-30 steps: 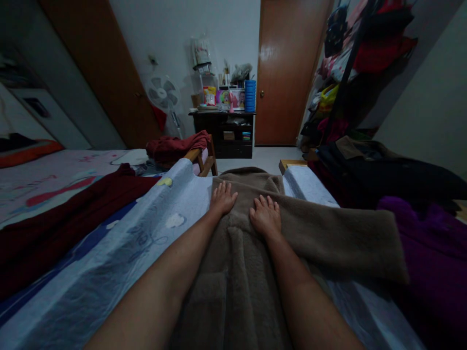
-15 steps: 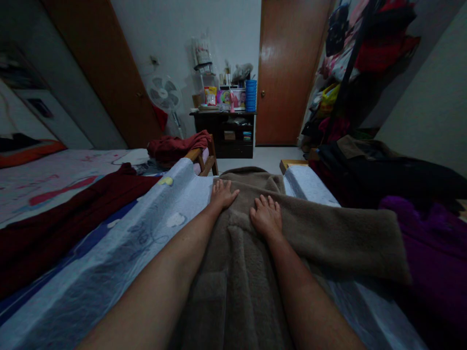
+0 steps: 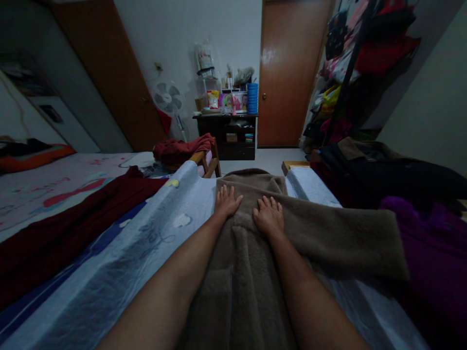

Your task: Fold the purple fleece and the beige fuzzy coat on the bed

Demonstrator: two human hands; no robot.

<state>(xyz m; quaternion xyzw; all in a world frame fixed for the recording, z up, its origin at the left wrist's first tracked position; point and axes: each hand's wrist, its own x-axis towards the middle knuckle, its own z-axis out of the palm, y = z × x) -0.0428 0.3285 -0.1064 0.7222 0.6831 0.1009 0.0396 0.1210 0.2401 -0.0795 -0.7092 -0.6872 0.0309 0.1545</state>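
A brown fleecy coat [image 3: 251, 262] lies stretched out in front of me on a pale blue patterned sheet [image 3: 175, 243]. One of its sleeves [image 3: 346, 233] reaches out to the right, folded across the upper part. My left hand [image 3: 226, 201] rests flat on the coat near its upper left edge, fingers spread. Flat on the same fabric, a little to the right, is my right hand [image 3: 269, 217], its fingers also apart. Neither hand grips the cloth.
Dark red clothing [image 3: 83, 214] lies on the left, with another red garment [image 3: 186, 146] over a wooden frame. To the right are a purple garment [image 3: 430, 253] and dark clothes [image 3: 394, 170]. A fan [image 3: 170, 99], a dark cabinet [image 3: 224, 138] and a door [image 3: 286, 78] stand beyond.
The view has shifted slightly, so the scene sits a little farther right and lower. Both hands stay flat on the coat in about the same places.
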